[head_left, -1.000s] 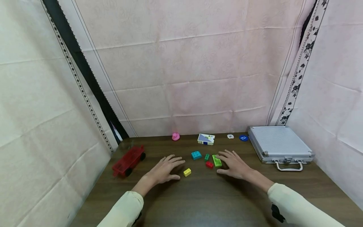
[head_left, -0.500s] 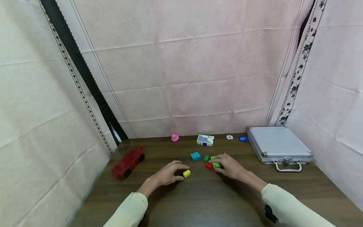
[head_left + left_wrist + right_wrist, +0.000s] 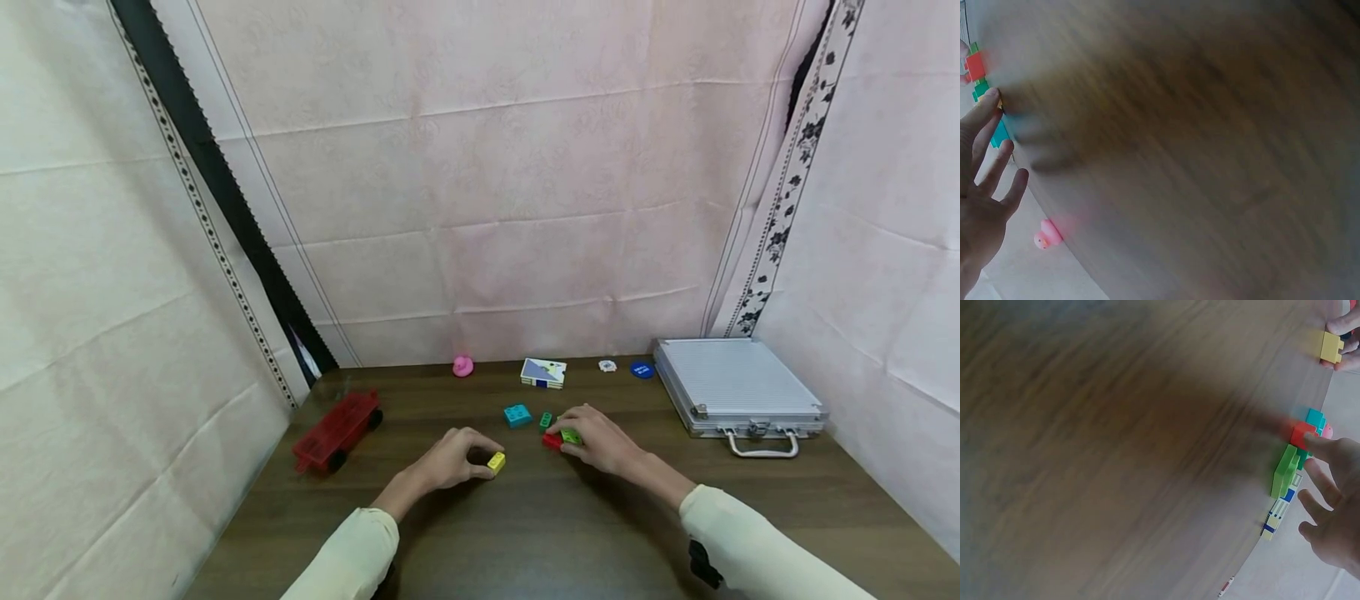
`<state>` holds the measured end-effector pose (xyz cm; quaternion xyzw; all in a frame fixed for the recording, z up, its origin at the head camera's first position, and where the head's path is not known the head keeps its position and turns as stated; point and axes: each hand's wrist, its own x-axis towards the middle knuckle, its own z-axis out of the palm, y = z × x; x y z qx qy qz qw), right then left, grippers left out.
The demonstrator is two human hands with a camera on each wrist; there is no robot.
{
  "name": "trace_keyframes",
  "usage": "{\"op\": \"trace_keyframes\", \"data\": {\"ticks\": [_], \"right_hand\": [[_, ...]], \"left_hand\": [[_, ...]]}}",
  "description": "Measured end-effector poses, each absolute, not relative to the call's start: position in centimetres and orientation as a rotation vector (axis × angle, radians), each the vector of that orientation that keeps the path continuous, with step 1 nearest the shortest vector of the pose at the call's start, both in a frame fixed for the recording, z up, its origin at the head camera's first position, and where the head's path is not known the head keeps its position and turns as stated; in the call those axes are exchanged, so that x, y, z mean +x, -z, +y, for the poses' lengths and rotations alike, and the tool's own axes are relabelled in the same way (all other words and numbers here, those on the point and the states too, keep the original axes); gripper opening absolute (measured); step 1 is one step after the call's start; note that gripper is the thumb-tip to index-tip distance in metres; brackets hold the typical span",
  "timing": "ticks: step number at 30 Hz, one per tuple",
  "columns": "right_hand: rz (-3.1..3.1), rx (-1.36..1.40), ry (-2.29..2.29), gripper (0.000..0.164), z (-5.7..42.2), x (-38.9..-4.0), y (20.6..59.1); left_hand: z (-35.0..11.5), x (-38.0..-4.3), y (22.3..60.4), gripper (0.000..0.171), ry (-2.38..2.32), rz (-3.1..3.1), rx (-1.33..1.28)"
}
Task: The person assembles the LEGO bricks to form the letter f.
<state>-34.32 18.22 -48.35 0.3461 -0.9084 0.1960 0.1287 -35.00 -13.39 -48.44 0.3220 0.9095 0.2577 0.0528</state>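
Note:
My left hand (image 3: pixel 452 459) pinches a small yellow building brick (image 3: pixel 497 463) between thumb and fingers, low over the table. In the right wrist view the yellow brick (image 3: pixel 1330 347) shows its studs facing the fingers. To the right, my right hand (image 3: pixel 602 442) holds a red brick (image 3: pixel 552 441) with thumb and forefinger; the other fingers stay spread in the right wrist view. A light green brick (image 3: pixel 572 436) lies partly hidden under that hand. Just behind the red brick are a dark green brick (image 3: pixel 545 422) and a blue brick (image 3: pixel 517 415).
A red toy wagon (image 3: pixel 339 432) stands at the left. Along the back lie a pink toy duck (image 3: pixel 463 365), a card box (image 3: pixel 543 372), a white disc (image 3: pixel 607 365) and a blue disc (image 3: pixel 642 369). A silver case (image 3: pixel 738 383) occupies the right. Cloth walls (image 3: pixel 487 208) enclose the wooden table (image 3: pixel 495 542).
My left hand has moved right and its fingers have closed on the yellow brick. My right hand has moved left from the light green brick and taken hold of the red one.

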Motion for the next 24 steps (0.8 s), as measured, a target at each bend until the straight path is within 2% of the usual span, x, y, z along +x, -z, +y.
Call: {"op": "trace_keyframes", "data": {"ticks": [10,18,24], "right_hand": [[-2.701,0.937,-0.725,0.026,17.4,-34.7,48.8],[-2.733,0.956,-0.746,0.036,17.1,-34.7,48.9],[-2.712,0.992,-0.702,0.034,16.7,-34.8,48.9]], "left_hand": [[-12.3,-35.4,49.2,0.031,-0.937,2.776,0.940],[-11.9,-35.5,49.5,0.029,-1.069,2.757,0.847],[-11.7,-35.6,49.6,0.029,-1.085,2.757,0.776]]}}
